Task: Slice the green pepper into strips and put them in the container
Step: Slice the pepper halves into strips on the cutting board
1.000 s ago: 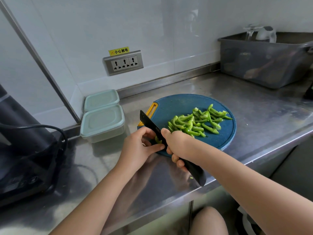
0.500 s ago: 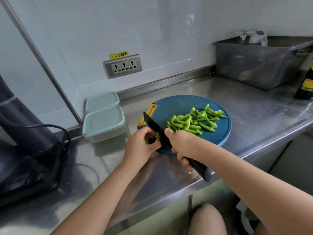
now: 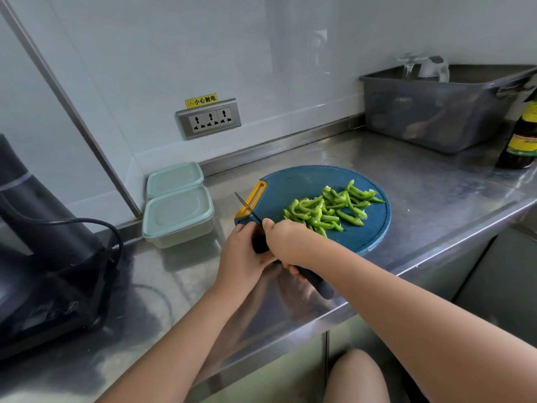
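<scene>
1. While the pepper strips (image 3: 327, 209) lie in a loose heap on the right half of the cutting board (image 3: 293, 184), they sit just past my right hand (image 3: 286, 242) and to its right. That hand is the nearer of my two. Most strips run slantwise across the board, and a few are curled.
2. My right hand is clamped round the handle of the knife (image 3: 313, 280). The blade points away and to the left, over the board's near left edge beside its yellow grip slot.
3. My left hand (image 3: 242, 253) is curled close against the blade at that same edge. What it may pinch is hidden, so I cannot tell whether it holds a last bit of pepper or nothing.
4. The near container (image 3: 177, 216) stands just left of the board with its lid on, on my left hand's side, and a second box (image 3: 174, 179) sits behind it. I judge the strips must go leftward across the board, and the lid must come off first.
5. The strips look thin, glossy and bendy, so they will likely scatter if pushed carelessly. The round board is matte blue plastic, and the counter (image 3: 430, 205) is smooth reflective steel.
6. Farther out are a grey tub (image 3: 436, 117), a dark bottle (image 3: 523, 141), a wall socket (image 3: 209, 118) and a black appliance (image 3: 43, 257).
</scene>
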{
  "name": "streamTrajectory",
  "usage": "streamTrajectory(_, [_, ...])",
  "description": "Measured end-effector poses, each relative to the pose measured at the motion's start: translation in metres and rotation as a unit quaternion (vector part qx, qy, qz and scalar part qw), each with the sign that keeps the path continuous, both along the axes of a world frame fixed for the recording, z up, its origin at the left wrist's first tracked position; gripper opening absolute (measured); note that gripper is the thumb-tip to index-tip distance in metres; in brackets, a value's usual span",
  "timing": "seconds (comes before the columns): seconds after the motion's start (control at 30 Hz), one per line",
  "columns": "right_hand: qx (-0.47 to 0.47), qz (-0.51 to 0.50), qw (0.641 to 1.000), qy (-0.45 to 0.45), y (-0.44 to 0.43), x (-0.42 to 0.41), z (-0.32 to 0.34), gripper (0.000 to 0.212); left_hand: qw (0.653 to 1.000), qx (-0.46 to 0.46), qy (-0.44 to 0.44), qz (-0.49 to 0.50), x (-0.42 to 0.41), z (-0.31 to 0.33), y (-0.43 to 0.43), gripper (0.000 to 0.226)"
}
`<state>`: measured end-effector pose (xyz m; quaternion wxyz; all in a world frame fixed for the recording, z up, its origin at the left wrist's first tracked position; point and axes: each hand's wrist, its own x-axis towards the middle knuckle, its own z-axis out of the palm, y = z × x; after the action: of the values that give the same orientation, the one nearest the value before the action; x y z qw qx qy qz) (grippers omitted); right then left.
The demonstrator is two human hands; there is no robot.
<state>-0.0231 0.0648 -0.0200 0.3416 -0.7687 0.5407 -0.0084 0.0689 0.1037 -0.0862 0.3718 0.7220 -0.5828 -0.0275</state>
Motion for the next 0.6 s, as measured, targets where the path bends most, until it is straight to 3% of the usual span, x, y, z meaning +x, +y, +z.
streamTrajectory(0.07, [0.093,-0.027,0.994,-0.056,-0.012,-0.004,-0.004,0.023,1.000,0.009,0.006,0.008,0.000,0.001,-0.001,0.028])
streamTrajectory(0.13, [0.200,-0.060,0.974,-0.083,-0.013,-0.024,0.002,0.050,1.000,0.010,0.018,0.017,0.001,-0.001,-0.001,0.022])
streamTrajectory(0.27, [0.296,-0.064,0.934,-0.189,-0.023,-0.067,0.005,0.055,0.996,-0.018,0.090,-0.004,0.005,-0.003,-0.006,0.030])
streamTrajectory(0.4, [0.318,-0.075,0.907,-0.266,-0.029,-0.085,0.012,0.056,0.988,-0.064,0.134,-0.034,0.009,0.010,-0.008,0.040])
streamTrajectory(0.6, [0.289,-0.054,0.917,-0.268,-0.017,-0.074,0.013,0.056,0.983,-0.133,0.126,0.025,0.028,0.015,-0.003,0.039])
